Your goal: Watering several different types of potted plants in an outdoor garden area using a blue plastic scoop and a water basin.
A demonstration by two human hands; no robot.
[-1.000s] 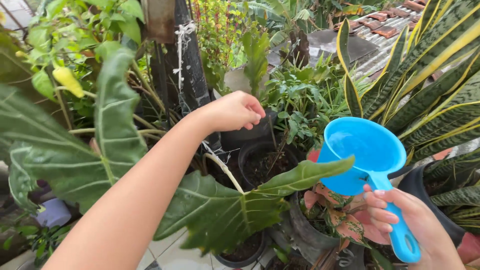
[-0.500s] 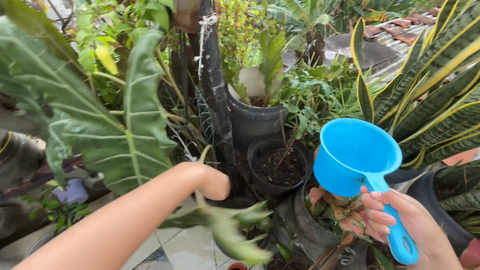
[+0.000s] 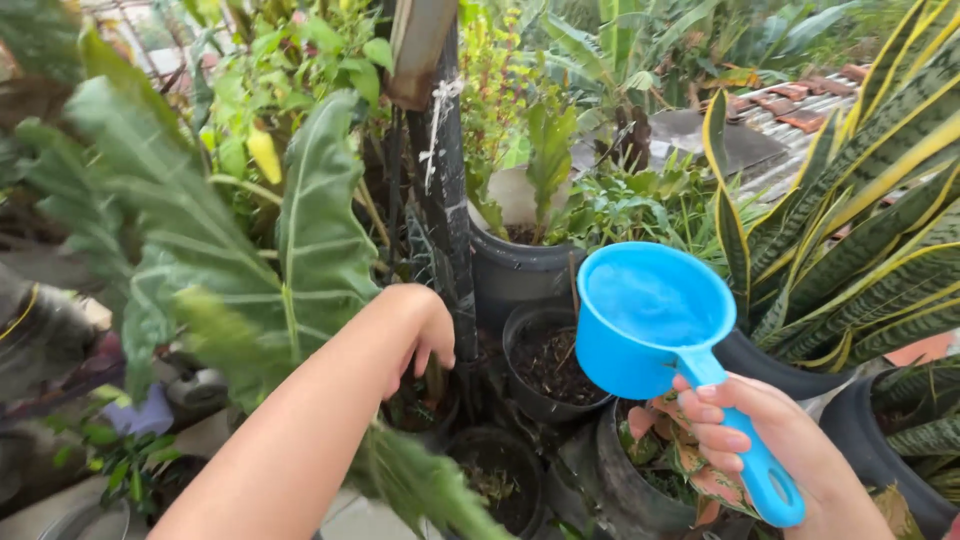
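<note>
The right hand [image 3: 760,440] was wrapped tight around the handle of a bright blue plastic water dipper [image 3: 655,320], whose round cup sat just above and to the left of that hand, tilted toward the camera, over a black pot of pink-and-green leaves [image 3: 640,480]. The left hand [image 3: 420,325] reached down among the plants with its fingers curled loosely and pointing downward, holding nothing that could be made out, just left of a small black plastic pot of dark soil [image 3: 550,365]. A broad, white-veined green leaf [image 3: 320,230] stood up and left of it.
</note>
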